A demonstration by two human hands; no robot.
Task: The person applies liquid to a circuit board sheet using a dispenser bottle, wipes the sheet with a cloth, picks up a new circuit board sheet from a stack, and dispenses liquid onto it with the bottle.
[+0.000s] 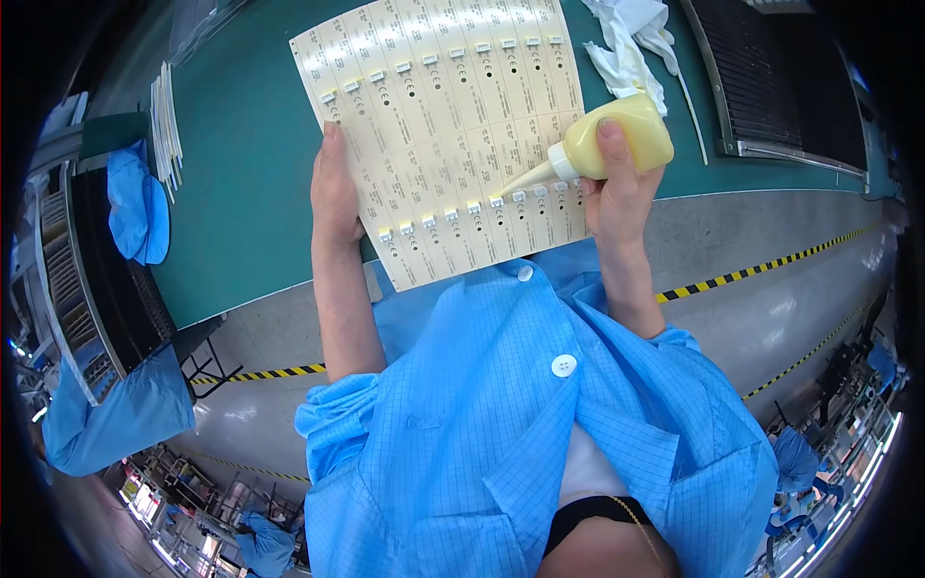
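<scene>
A large cream-coloured panel (434,135) with printed strips and two rows of small white connectors is tilted over the green table. My left hand (337,188) grips its left edge, thumb on top. In my right hand (621,183) is a squeeze bottle (626,135) of pale yellow content with a white collar and long nozzle. The nozzle tip points left and down, at a connector (497,201) in the lower row; whether it touches cannot be made out. My right hand is beside the panel's right edge.
White gloves (631,48) lie on the green table (241,222) behind the bottle. Black slotted racks stand at the right (790,96) and left (116,260). Thin boards (166,135) and a blue cloth (138,202) are at the left. People in blue appear farther off.
</scene>
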